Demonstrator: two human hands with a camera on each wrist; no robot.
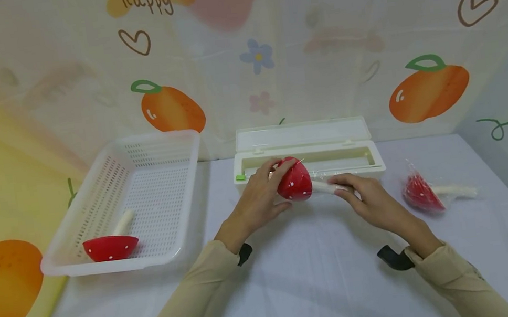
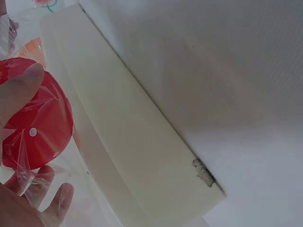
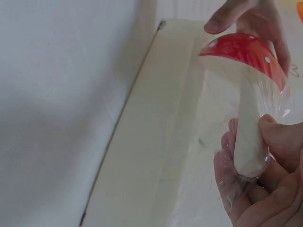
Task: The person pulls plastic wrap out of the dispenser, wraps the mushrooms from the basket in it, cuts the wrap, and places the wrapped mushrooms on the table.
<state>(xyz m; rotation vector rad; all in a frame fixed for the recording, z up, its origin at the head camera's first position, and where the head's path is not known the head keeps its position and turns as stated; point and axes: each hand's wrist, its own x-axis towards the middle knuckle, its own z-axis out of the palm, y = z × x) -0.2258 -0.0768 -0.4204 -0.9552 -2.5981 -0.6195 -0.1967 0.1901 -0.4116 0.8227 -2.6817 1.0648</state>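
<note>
Here left hand [image 1: 259, 197] cups the film-wrapped toy mushroom [image 1: 296, 181] by its red cap, right hand [image 1: 370, 201] grips its stem, beside the open wrap dispenser [image 1: 305, 153].

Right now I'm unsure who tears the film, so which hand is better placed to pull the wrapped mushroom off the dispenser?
Probably the right hand: it grips the cream stem of the red white-dotted toy mushroom, film-covered, beside the white plastic wrap dispenser box. The left hand only cups the cap.

head – high, facing forward and down over the table [image 1: 297, 280] | wrists – close in, left and right | shared – toy mushroom [image 1: 294, 181], white box [image 1: 306, 160] at centre
</note>
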